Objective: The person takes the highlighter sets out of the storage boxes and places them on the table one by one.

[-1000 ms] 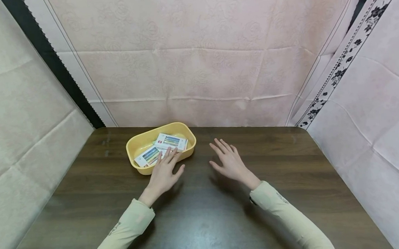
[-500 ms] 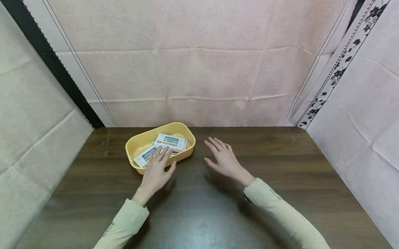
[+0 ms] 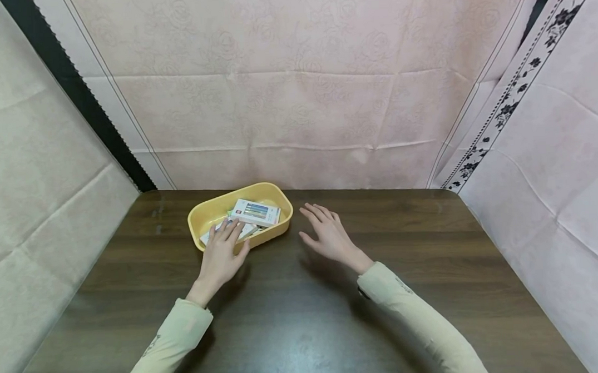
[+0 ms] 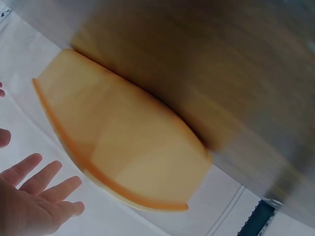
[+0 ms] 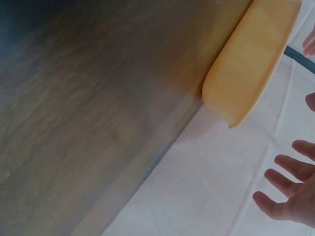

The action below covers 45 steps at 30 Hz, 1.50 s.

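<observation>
A yellow plastic basket (image 3: 212,208) stands at the back left of the table, holding white flat boxes with pictures of coloured pens or markers on them. One box (image 3: 256,212) lies on top; another (image 3: 249,230) is partly covered by the left hand. My left hand (image 3: 218,262), fingers spread, hovers over the basket's near rim and holds nothing. To the right of the basket, a short gap away, my right hand (image 3: 328,238) is held above the table with its fingers loosely extended. Both wrist views show the basket's side wall (image 4: 133,132) and relaxed fingers.
The dark wooden table (image 3: 305,320) ends at a back edge against a pale patterned cloth (image 3: 295,97). More cloth hangs along the left and right sides. The basket sits close to the back edge.
Both hands have drifted left, the left one covering more of the lower box and the right one coming nearer the basket. The basket and boxes look unmoved.
</observation>
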{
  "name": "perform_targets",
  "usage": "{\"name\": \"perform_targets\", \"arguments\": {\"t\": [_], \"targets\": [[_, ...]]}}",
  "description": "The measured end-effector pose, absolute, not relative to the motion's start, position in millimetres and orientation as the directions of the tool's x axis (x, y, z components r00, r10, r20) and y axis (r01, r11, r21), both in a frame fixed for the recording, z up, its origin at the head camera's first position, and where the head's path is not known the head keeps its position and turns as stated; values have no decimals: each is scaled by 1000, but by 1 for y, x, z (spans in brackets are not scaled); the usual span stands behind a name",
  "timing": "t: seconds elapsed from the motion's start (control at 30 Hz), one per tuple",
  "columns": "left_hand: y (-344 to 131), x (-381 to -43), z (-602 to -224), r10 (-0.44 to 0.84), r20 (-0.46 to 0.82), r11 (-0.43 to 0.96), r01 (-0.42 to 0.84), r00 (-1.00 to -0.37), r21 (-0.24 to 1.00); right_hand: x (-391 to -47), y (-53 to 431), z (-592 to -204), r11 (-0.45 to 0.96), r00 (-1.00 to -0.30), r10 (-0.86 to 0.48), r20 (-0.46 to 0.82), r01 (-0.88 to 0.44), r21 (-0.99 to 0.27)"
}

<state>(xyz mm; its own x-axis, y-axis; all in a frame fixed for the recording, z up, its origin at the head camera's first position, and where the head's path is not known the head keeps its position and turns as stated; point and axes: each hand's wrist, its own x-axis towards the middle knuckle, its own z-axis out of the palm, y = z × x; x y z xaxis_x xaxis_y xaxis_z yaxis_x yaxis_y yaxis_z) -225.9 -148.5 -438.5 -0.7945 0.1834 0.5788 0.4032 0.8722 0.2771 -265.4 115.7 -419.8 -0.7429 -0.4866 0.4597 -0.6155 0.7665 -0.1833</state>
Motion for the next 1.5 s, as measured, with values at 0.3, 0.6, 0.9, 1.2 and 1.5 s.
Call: {"name": "perform_targets", "arguments": {"t": [0.3,0.6,0.9,1.2,1.5], "targets": [[-163,-229,-437,161,587,881,384,-793,277,-272,106,-419,752,-733,-491,471,-629,-195],[-176,-233,-438,132,604,892,360,-786,273,-277,97,-418,737,-729,-481,487,-637,-225],[-186,-237,-442,102,585,901,324,-805,289,-283,88,-423,717,-727,-465,505,-644,-267],[-194,-244,-447,92,563,910,299,-821,288,-286,80,-428,704,-704,-461,541,-661,-261],[-197,-246,-449,69,476,919,242,-877,311,-292,70,-429,709,-694,-462,551,-663,-241]]}}
